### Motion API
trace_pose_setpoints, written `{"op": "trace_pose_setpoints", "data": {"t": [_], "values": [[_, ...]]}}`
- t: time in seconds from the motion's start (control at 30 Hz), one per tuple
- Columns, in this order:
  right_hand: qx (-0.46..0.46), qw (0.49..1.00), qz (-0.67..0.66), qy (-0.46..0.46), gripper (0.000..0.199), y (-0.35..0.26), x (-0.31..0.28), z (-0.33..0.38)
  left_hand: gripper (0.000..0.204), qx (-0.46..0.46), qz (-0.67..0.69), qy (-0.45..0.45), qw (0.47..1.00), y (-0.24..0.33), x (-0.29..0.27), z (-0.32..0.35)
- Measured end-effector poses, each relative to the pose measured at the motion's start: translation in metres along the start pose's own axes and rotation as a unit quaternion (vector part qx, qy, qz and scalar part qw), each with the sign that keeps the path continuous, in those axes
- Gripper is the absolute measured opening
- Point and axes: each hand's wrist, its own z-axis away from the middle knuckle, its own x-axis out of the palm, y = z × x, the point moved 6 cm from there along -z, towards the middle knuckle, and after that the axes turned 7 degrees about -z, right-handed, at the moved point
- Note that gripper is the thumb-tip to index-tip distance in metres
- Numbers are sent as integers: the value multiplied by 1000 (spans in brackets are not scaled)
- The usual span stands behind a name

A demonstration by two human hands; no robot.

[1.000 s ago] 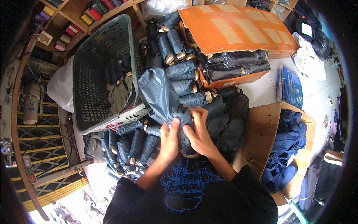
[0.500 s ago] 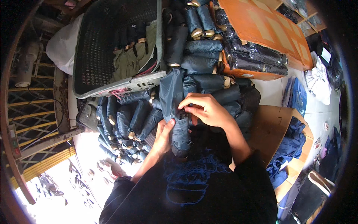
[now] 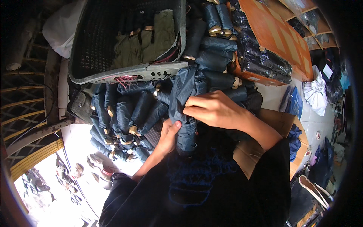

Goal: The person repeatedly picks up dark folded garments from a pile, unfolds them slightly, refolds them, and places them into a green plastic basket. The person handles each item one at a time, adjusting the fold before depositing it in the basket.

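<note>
A dark blue-grey roll of thin fabric, which looks like a folded umbrella [image 3: 186,137], stands upright in front of my chest. My left hand [image 3: 169,133] is closed around its side, thumb lying on the fabric. At mid-height, the bent fingers of my right hand [image 3: 216,109] pinch the cloth from the right. Above my hands the fabric is loose and creased; below them it is wrapped tight into a cylinder. The fingers behind the roll are hidden.
A black plastic basket [image 3: 128,72] with olive cloth rolls stands ahead on the left. Similar dark rolls with tan ends [image 3: 141,109] are piled below and beside it. An orange carton [image 3: 280,30] lies far right, and an opened brown box [image 3: 251,153] with blue fabric sits nearer.
My right hand has turned more knuckles-up and moved right, its fingers still at the fabric. The loose top now looks more folded over. The view has shifted slightly.
</note>
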Motion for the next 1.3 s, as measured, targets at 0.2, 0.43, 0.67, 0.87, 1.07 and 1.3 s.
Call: {"op": "trace_pose_setpoints", "data": {"t": [0.2, 0.43, 0.67, 0.87, 1.07, 1.3], "values": [[-34, 987, 156, -17, 24, -8, 12, 20, 48, 13, 1, 55, 998, -8, -9, 1], [-30, 978, 180, 99, 22, -21, 30, 52, 40, 48, -22, 56, 997, -9, -6, 3], [193, 951, -108, 215, 24, -8, 38, 59, 42, 22, 34, 47, 998, -8, -4, 3], [316, 860, -282, 284, 64, -7, 95, 56, 44, 57, -65, 158, 984, -8, -15, 0], [294, 873, -191, 338, 61, 5, 76, 43, 61, 311, -243, 294, 870, 38, -12, 5], [249, 911, 29, 328, 58, -2, 40, 40, 31, 485, -480, 204, 702, 107, 16, 1]]}}
